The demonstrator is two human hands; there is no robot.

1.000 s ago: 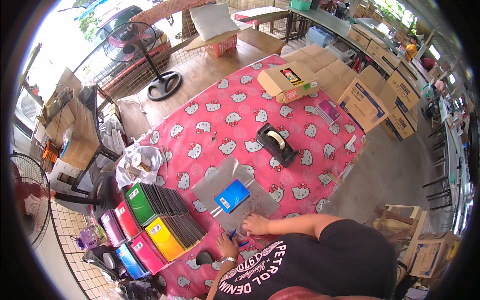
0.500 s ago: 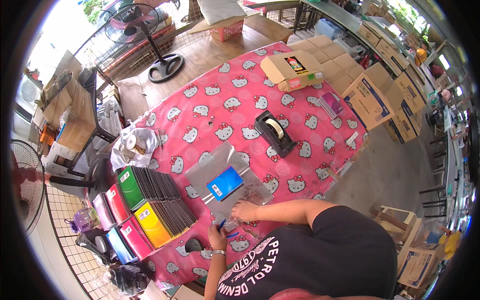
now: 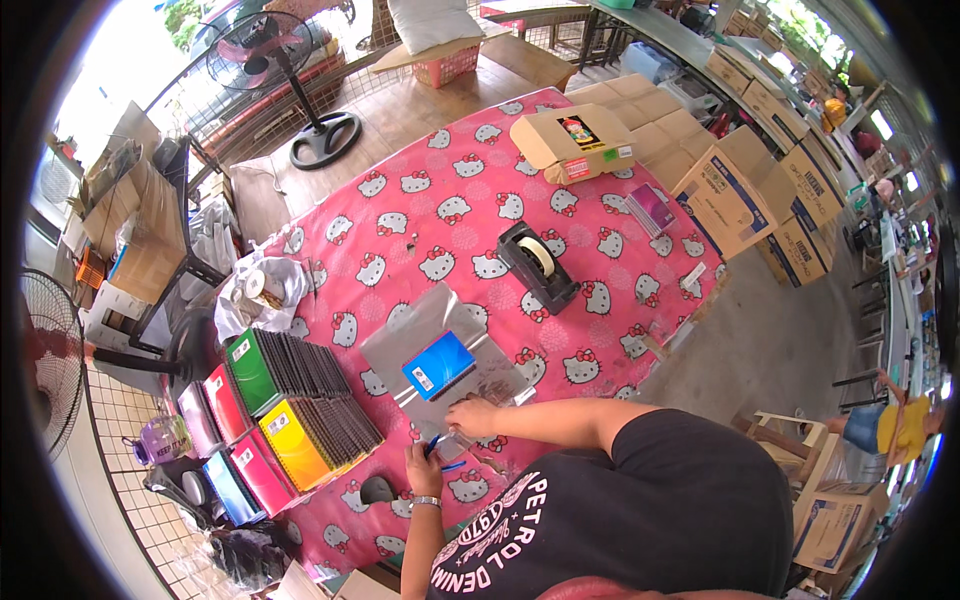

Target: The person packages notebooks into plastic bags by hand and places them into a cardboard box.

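A blue spiral notebook (image 3: 438,366) lies on a clear, shiny plastic sheet (image 3: 398,346) spread on the pink table. Just below the notebook, my right hand (image 3: 472,415) rests on the sheet with its fingers laid down. My left hand (image 3: 422,464), wearing a metal wristband, is closed around a slim blue tool (image 3: 432,444) near the sheet's lower edge. The tool's exact kind is too small to make out. Another thin blue piece (image 3: 454,466) lies beside it. A dark round object (image 3: 377,490) sits left of my left hand.
Stacks of spiral notebooks (image 3: 298,430) in several colours stand at the left. A black tape dispenser (image 3: 540,268) is beyond the sheet, with purple booklets (image 3: 651,210) and an open cardboard box (image 3: 574,143) farther off. A person in yellow (image 3: 905,428) is at the far right.
The whole view has shifted slightly. Both hands stay almost where they were, by the plastic sheet's lower edge. A person in yellow has come into view at the right.
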